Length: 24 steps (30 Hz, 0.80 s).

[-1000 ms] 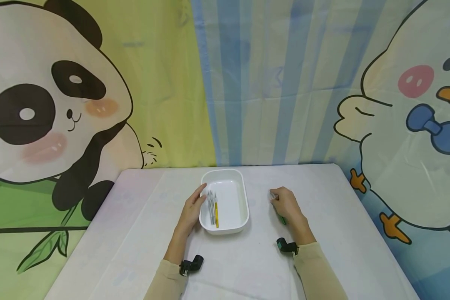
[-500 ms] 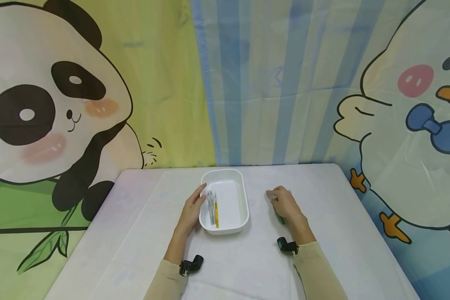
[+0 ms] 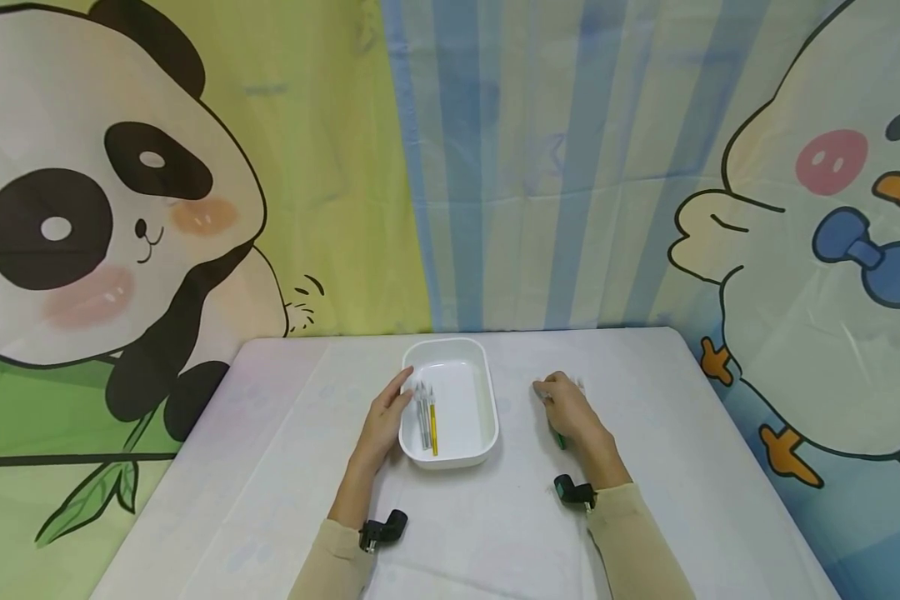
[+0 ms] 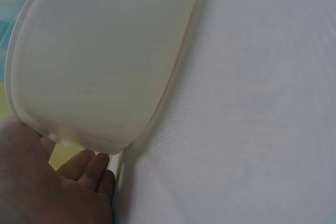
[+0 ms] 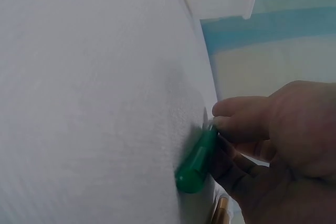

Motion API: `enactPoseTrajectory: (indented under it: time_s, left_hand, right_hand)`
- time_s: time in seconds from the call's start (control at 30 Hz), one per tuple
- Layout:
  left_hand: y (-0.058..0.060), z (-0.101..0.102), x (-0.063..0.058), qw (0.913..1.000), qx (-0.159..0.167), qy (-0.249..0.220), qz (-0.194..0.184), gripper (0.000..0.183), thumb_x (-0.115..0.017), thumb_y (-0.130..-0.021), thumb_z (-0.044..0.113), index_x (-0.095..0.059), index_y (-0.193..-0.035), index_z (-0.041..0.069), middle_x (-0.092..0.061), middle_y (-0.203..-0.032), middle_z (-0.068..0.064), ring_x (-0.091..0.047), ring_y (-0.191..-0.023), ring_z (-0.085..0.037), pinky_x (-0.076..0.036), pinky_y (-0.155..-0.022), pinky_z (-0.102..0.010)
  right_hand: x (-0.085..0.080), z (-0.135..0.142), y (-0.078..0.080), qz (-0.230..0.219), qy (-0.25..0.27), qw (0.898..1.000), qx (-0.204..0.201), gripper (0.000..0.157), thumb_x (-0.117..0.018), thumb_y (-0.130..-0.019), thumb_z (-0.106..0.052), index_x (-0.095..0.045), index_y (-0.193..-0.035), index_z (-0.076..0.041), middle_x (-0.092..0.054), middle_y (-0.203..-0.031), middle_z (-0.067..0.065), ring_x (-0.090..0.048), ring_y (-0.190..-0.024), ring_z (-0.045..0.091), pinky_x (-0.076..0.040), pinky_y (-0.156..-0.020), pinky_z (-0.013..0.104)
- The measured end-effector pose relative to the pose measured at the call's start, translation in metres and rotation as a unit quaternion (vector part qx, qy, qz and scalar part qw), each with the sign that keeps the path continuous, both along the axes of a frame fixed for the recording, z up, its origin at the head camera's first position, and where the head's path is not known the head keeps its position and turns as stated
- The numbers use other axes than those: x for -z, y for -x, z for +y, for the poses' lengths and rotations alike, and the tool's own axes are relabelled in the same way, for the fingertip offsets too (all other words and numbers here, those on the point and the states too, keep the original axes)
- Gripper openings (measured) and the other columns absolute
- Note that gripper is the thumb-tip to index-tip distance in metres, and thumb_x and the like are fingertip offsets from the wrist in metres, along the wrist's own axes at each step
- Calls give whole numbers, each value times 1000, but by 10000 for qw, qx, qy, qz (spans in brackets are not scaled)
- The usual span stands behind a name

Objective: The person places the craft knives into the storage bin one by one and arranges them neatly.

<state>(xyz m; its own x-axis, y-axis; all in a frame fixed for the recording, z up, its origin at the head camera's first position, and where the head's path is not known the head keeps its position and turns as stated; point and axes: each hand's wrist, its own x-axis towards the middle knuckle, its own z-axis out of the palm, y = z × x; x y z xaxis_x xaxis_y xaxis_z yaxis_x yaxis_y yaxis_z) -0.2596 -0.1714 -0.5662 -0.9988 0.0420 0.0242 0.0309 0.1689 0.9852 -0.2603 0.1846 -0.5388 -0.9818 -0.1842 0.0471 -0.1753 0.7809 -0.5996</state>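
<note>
My left hand [image 3: 381,417] rests at the left side of a white tray [image 3: 487,417], its index finger and thumb reaching to the rim. The left wrist view shows that hand's loosely bent fingers [image 4: 94,171] beside the tray's outer wall [image 4: 100,61]. Inside the tray lie several slim silver tools [image 3: 423,425] and a slim yellow one [image 3: 433,429]. To the right of the tray, my right hand [image 3: 568,406] pinches a slim tool with a green handle [image 5: 197,163] between thumb and fingertips. Its tip end is mostly hidden by the fingers; the handle slants low over the cloth.
A copper-coloured slim piece [image 5: 221,211] shows beyond the right hand. Pale tips [image 3: 580,385] show just past the knuckles in the head view. White cloth [image 3: 270,500] covers the table, whose back edge meets a cartoon-printed curtain [image 3: 510,208].
The right hand has shifted slightly left, with the green-handled tool in its fingers. Pale tips now show beside its knuckles. The left hand and tray have stayed put.
</note>
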Motion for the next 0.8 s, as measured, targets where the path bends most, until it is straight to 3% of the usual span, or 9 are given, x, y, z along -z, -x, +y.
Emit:
enactPoseTrajectory:
  time_s: [0.27,0.53,0.8]
  left_hand:
    - [0,0,0,10000,-29,57,-13,45,-53,-108,37,-49,-153,43,-36,-168,10,-22,-161,-20,-14,-133,-50]
    - [0,1,1,10000,8,16,-55,44,-52,-108,38,-49,-152,45,-34,-168,10,-20,-161,-19,-13,-133,-49]
    - [0,0,1,10000,19,-7,13,44,-53,-108,37,-49,-152,44,-35,-168,9,-21,-161,-19,-13,-133,-49]
  right_hand:
    - [4,1,2,111,37,9999,87,42,-68,-97,-1,-63,-138,5,-58,-132,26,-63,-115,39,-55,-98,53]
    - [6,0,4,-13,372,9976,576,43,-70,-96,-2,-64,-138,1,-59,-137,25,-64,-107,34,-57,-86,46]
    - [5,1,6,-16,752,9952,629,46,-67,-97,0,-62,-143,-2,-59,-138,24,-58,-93,26,-50,-73,33]
